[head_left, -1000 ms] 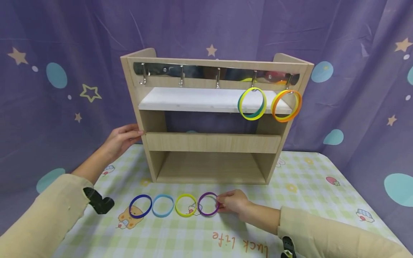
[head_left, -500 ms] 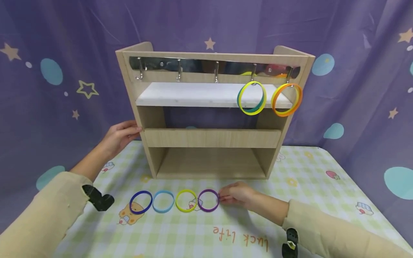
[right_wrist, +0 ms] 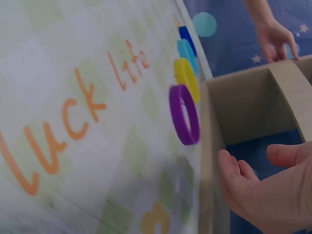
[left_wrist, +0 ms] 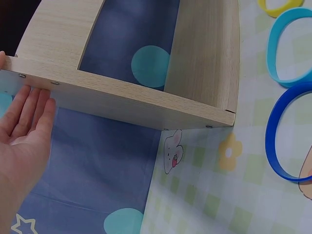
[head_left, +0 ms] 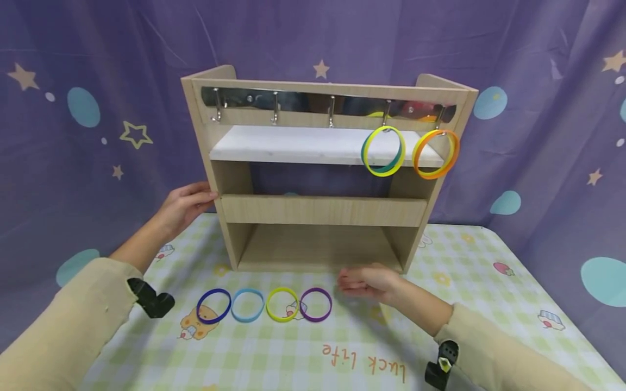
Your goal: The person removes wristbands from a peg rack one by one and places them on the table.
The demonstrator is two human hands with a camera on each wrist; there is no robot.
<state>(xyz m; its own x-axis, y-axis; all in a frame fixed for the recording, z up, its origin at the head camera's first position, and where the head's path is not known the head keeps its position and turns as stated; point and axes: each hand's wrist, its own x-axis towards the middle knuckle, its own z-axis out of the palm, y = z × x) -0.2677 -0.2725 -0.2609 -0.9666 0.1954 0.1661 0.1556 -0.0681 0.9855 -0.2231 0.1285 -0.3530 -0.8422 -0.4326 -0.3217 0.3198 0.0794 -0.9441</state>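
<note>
Purple ring [head_left: 315,304] lies flat on the checked cloth [head_left: 455,271], rightmost in a near row with a yellow ring [head_left: 282,304], a light blue ring [head_left: 247,304] and a dark blue ring [head_left: 213,306]. Right hand [head_left: 368,282] hovers just right of the purple ring, fingers loosely spread, holding nothing. Farther back, the left hand [head_left: 183,206] rests with straight fingers against the left side of the wooden rack [head_left: 323,210]. Two rings hang from the rack's far right hooks.
</note>
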